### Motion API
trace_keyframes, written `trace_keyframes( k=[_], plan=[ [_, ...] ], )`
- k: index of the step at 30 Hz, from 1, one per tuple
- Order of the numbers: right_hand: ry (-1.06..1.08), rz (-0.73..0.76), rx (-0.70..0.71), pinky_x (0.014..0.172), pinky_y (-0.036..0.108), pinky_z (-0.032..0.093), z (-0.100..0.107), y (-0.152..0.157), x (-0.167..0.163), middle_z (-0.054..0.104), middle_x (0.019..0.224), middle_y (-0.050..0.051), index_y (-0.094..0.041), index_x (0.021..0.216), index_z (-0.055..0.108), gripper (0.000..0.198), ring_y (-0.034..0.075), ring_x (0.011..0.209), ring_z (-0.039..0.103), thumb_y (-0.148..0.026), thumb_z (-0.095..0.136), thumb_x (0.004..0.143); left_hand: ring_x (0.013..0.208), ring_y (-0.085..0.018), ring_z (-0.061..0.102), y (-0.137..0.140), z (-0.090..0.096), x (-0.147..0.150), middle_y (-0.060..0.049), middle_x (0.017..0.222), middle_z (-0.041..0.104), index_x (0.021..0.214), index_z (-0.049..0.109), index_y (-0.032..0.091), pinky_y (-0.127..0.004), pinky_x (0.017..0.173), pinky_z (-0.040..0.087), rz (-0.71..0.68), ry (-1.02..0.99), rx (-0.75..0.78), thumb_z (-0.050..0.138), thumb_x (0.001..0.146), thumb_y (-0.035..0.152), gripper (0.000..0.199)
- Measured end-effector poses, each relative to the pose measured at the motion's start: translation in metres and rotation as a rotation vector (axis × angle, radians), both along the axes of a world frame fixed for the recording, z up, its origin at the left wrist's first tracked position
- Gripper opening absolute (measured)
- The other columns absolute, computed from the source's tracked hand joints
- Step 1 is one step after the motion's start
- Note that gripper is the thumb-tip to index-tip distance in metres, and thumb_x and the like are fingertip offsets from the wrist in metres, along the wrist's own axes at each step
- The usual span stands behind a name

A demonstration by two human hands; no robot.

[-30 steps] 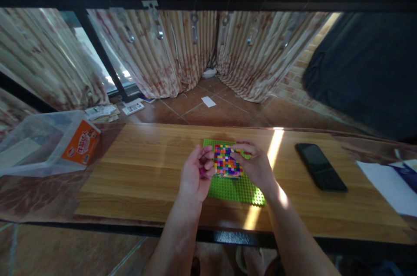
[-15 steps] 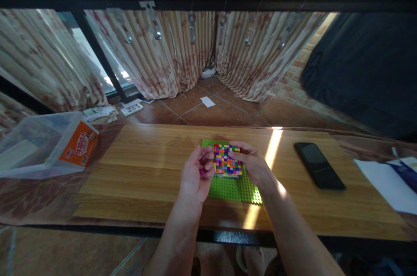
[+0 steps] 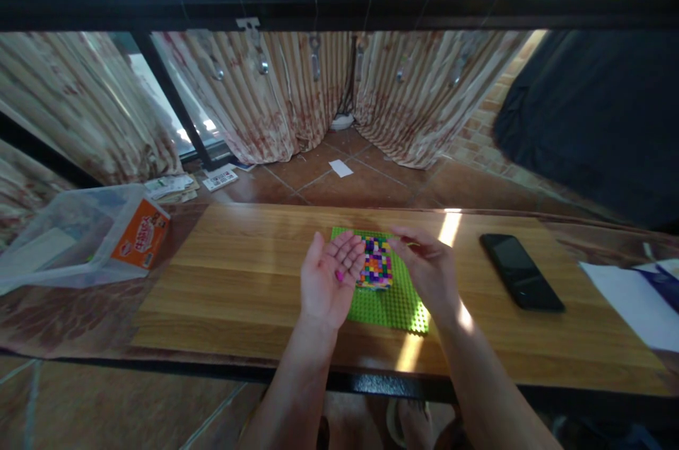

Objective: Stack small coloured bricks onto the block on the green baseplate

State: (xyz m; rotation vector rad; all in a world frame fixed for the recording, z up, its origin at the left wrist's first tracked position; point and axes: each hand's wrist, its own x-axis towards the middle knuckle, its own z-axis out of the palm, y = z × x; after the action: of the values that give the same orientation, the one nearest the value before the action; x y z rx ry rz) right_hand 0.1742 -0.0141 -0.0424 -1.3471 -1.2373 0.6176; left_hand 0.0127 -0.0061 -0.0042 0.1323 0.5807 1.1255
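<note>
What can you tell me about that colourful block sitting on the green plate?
The colourful block looks like a low, squarish slab of tiny plastic bricks in a chequered mix of purple, orange, yellow, green and red. It sits flat on the far part of the green studded baseplate on the wooden table. The open left hand, palm up with a small pink piece on it, hides its left edge; contact is unclear.

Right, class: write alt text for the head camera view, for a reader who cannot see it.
An open left hand with a small pink piece on its palm, beside a multicoloured brick block on a green baseplate. The right hand hovers alongside; a black phone lies on the wooden table.
</note>
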Motion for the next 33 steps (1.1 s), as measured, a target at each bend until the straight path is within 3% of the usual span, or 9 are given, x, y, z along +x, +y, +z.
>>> trace_keyframes(
  k=[3, 6, 8, 12, 16, 22, 26, 33],
  plan=[
    [-0.01, 0.153, -0.023, 0.074, 0.034, 0.053, 0.025, -0.012, -0.014, 0.071, 0.086, 0.002, -0.027, 0.087, 0.072, 0.013, 0.016, 0.078, 0.064, -0.032, 0.066, 0.078, 0.094, -0.019, 0.062, 0.0, 0.0, 0.002, -0.013, 0.096, 0.066, 0.092, 0.067, 0.011, -0.031, 0.086, 0.049, -0.018, -0.034, 0.03, 0.048, 0.084, 0.054, 0.047],
    [-0.163, 0.366, -0.062, 0.079, 0.033, 0.051, 0.043, -0.021, -0.034, 0.07, 0.09, 0.0, -0.028, 0.089, 0.072, 0.012, 0.016, 0.085, 0.064, -0.027, 0.064, 0.08, 0.099, -0.02, 0.06, -0.001, 0.0, 0.004, -0.013, 0.099, 0.065, 0.094, 0.066, 0.013, -0.032, 0.09, 0.047, -0.026, -0.03, 0.071, 0.047, 0.083, 0.057, 0.049],
    [-0.254, 0.405, -0.066, 0.082, 0.034, 0.05, 0.047, -0.024, -0.045, 0.069, 0.092, 0.001, -0.028, 0.09, 0.071, 0.013, 0.017, 0.088, 0.063, -0.024, 0.063, 0.081, 0.102, -0.021, 0.06, -0.002, 0.001, 0.006, -0.013, 0.102, 0.064, 0.098, 0.065, 0.013, -0.032, 0.091, 0.045, -0.027, -0.006, 0.095, 0.045, 0.084, 0.058, 0.051],
    [-0.341, 0.353, -0.079, 0.077, 0.034, 0.05, 0.044, -0.025, -0.054, 0.068, 0.088, 0.002, -0.025, 0.085, 0.07, 0.014, 0.017, 0.085, 0.062, -0.018, 0.057, 0.082, 0.103, -0.02, 0.059, -0.004, 0.002, 0.009, -0.013, 0.107, 0.063, 0.102, 0.064, 0.013, -0.031, 0.094, 0.043, -0.02, 0.045, 0.139, 0.042, 0.085, 0.058, 0.053],
    [-0.277, 0.316, -0.094, 0.074, 0.031, 0.051, 0.041, -0.022, -0.041, 0.07, 0.087, 0.0, -0.026, 0.086, 0.07, 0.016, 0.015, 0.08, 0.064, -0.018, 0.057, 0.082, 0.097, -0.018, 0.06, -0.003, -0.002, 0.012, -0.011, 0.101, 0.064, 0.097, 0.065, 0.013, -0.031, 0.092, 0.043, 0.037, 0.111, 0.18, 0.05, 0.083, 0.055, 0.046],
    [-0.198, -0.014, -0.119, 0.07, 0.033, 0.052, 0.023, -0.012, -0.001, 0.072, 0.08, 0.001, -0.023, 0.083, 0.071, 0.012, 0.016, 0.073, 0.065, -0.025, 0.06, 0.079, 0.07, -0.009, 0.057, 0.002, -0.017, 0.011, -0.001, 0.075, 0.063, 0.075, 0.065, 0.016, -0.02, 0.069, 0.041, 0.295, 0.549, 0.138, 0.073, 0.068, 0.027, 0.015],
    [-0.257, -0.024, -0.081, 0.072, 0.034, 0.051, 0.009, -0.006, 0.006, 0.07, 0.082, 0.002, -0.024, 0.081, 0.071, 0.012, 0.017, 0.076, 0.064, -0.026, 0.059, 0.079, 0.063, -0.008, 0.054, 0.004, -0.025, 0.011, 0.0, 0.071, 0.063, 0.075, 0.065, 0.015, -0.019, 0.063, 0.039, 0.235, 0.574, 0.132, 0.075, 0.064, 0.023, 0.016],
    [-0.304, -0.049, -0.066, 0.083, 0.04, 0.048, -0.001, -0.001, 0.001, 0.063, 0.097, 0.004, -0.027, 0.08, 0.074, 0.012, 0.02, 0.092, 0.06, -0.027, 0.062, 0.078, 0.067, -0.011, 0.058, 0.005, -0.03, 0.014, -0.003, 0.078, 0.066, 0.08, 0.067, 0.014, -0.022, 0.067, 0.044, 0.149, 0.653, 0.174, 0.07, 0.065, 0.016, 0.015]
  ],
)
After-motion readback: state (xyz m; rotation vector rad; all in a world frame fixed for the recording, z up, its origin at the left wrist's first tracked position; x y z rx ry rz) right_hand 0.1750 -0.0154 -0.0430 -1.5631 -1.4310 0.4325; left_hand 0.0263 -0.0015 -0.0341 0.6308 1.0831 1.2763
